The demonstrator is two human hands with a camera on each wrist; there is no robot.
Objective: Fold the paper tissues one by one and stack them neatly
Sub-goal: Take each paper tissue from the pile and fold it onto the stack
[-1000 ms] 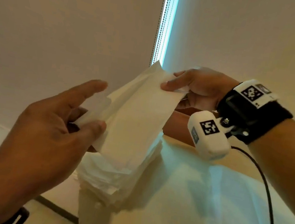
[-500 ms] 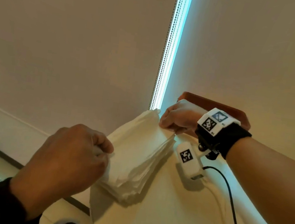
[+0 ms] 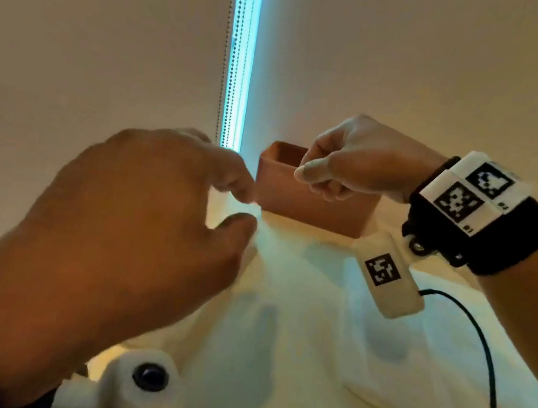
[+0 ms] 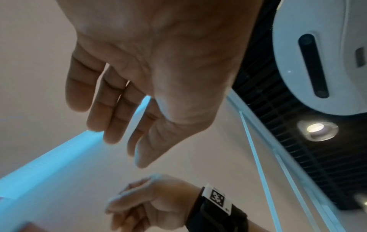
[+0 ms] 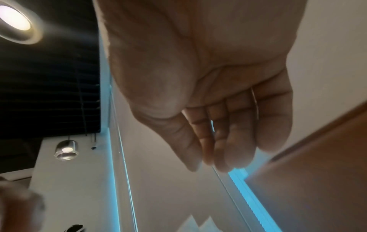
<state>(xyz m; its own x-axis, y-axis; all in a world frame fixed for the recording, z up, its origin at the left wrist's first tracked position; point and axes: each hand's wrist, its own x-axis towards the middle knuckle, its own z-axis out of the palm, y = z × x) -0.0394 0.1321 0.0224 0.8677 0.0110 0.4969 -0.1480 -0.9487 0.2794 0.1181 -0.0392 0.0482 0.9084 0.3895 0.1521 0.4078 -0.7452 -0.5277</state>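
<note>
Fingers [image 4: 103, 102] of my left hand [image 3: 126, 228] hang loose and nearly straight, thumb and forefinger parted, with nothing between them. That hand floats left of the box [image 3: 308, 206] and nearer to me, its fingertips just short of the box's left wall; I cannot tell whether they touch it.

My right hand [image 3: 346, 162] hovers over the box's open top, on the right side of it. Its fingers [image 5: 234, 141] bend gently inward and the thumb lies close beside the forefinger. The right wrist view shows a bare palm, so this hand grips nothing either.

The box is brown, upright, and stands on the table [image 3: 292, 345] at the far edge, against the wall. Tissues [image 3: 442, 384] seem to lie flat on the table in front of the box and to its right, below my right forearm; their edges are faint and I cannot count them. From the right wrist, two white corners [image 5: 198, 222] poke up at the bottom of the picture, likely tissue too, though blurred.

A band [image 3: 487, 213] with black-and-white markers wraps my right wrist, right of the box, and a cable [image 3: 488, 355] trails from it toward me. Behind the box's left corner a strip [image 3: 241, 61] of blue light runs up the wall.
</note>
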